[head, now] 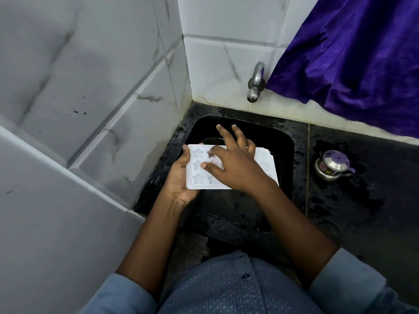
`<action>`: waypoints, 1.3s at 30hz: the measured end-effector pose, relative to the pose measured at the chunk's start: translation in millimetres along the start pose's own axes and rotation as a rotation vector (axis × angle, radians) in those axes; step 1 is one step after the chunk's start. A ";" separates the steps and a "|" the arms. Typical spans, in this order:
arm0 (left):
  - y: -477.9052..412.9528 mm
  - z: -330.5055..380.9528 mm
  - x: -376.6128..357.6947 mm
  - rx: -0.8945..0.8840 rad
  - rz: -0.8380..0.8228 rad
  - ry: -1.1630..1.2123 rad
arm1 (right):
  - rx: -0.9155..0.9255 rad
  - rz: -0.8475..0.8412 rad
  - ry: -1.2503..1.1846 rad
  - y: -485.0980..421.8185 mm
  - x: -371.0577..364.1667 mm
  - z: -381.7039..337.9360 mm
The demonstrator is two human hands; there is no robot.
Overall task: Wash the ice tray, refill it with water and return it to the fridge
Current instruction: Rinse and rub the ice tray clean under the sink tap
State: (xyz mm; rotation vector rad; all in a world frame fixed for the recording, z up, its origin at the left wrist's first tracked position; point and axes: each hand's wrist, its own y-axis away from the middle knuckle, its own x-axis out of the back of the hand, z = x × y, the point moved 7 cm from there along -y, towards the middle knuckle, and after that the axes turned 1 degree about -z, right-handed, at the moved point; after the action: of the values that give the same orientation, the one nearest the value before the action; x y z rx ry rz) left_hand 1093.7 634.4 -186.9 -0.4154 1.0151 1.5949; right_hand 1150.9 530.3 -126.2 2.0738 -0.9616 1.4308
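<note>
- Head view showed a white ice tray (197, 175) with star-shaped moulds, held level over the black sink (284, 143).
- The left hand (179, 184) gripped the tray's left edge, thumb on the top rim and fingers curled underneath.
- The right hand (235, 166) lay across the middle of the tray with its fingers spread and fairly straight. Thumb and forefinger touched the moulds, and the other fingers reached past the far edge.
- A steel tap (256, 82) stuck out from the tiled wall (90, 87) beyond the sink.
- Right of the sink, a small lidded steel pot (332, 165) stood on the wet black counter (362, 211).
- A purple cloth (351, 53) hung at the far right.
</note>
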 end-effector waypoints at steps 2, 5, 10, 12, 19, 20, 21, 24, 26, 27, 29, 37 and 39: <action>0.3 0.8 -0.1 -0.002 0.001 0.001 | -0.011 -0.061 0.013 0.2 -4.2 1.2; -0.1 2.2 3.8 -0.006 -0.003 -0.002 | -0.011 -0.047 -0.053 1.2 -4.0 1.3; -4.5 0.5 12.8 0.022 0.004 0.011 | -0.014 -0.047 -0.033 -1.3 -2.3 0.8; -4.5 0.5 12.4 0.017 0.009 0.001 | -0.021 -0.101 -0.005 -0.9 -5.7 0.6; -5.0 -1.8 13.5 -0.006 0.030 0.001 | 0.025 0.041 -0.088 0.9 6.3 -6.8; -6.2 -1.7 13.7 -0.007 0.027 0.008 | 0.037 0.031 -0.078 0.1 4.1 -8.2; -7.1 -2.4 14.6 -0.003 0.029 0.002 | 0.049 0.015 -0.066 -0.5 1.1 -9.5; -6.9 -5.6 11.4 0.023 -0.004 0.005 | 0.059 -0.022 -0.058 -1.5 -6.2 -12.1; -5.2 -6.3 10.2 0.031 0.004 0.029 | 0.053 -0.044 -0.050 -1.5 -8.0 -13.1; -4.7 -6.5 10.1 0.035 0.007 0.030 | 0.049 -0.064 -0.037 -1.2 -9.2 -13.5; -4.9 -7.3 12.3 0.041 0.008 0.024 | 0.041 -0.103 -0.018 -0.5 -11.2 -14.0; -4.7 -6.9 9.3 0.018 0.043 0.000 | 0.061 -0.083 -0.044 -3.4 -3.2 -16.4; -5.8 -7.0 9.5 0.013 0.043 -0.015 | 0.057 -0.135 -0.019 -4.0 -5.4 -16.7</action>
State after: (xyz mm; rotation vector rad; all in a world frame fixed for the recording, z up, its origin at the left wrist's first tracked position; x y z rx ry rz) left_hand 1094.5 634.6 -200.1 -0.3745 1.0289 1.6266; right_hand 1142.3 546.1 -125.0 2.1529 -0.7809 1.3864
